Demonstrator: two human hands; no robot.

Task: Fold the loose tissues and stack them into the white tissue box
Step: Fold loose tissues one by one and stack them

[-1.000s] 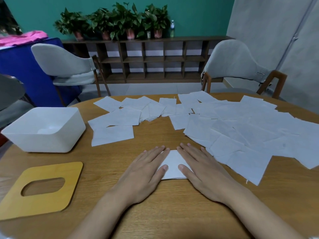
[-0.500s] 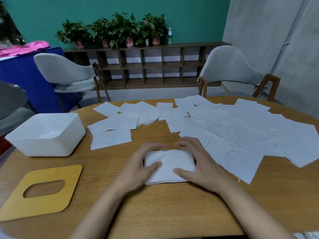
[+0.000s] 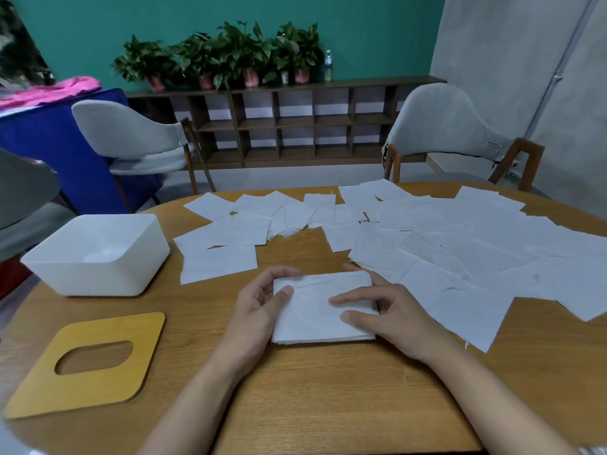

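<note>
The folded tissue (image 3: 323,307) lay as a thick white pad on the table (image 3: 328,405) before the person. The left hand (image 3: 253,310) gripped its left edge, fingers curled over the far side, and the right hand (image 3: 394,316) held the right edge with forefinger and thumb pressed on top. Whether it sat fully flat could not be told, but the layers wanted squaring and an even pinch from both sides so that none slipped on the way to the white tissue box (image 3: 98,280), open and well to the left, while the loose tissues (image 3: 460,251) lay spread beyond.
</note>
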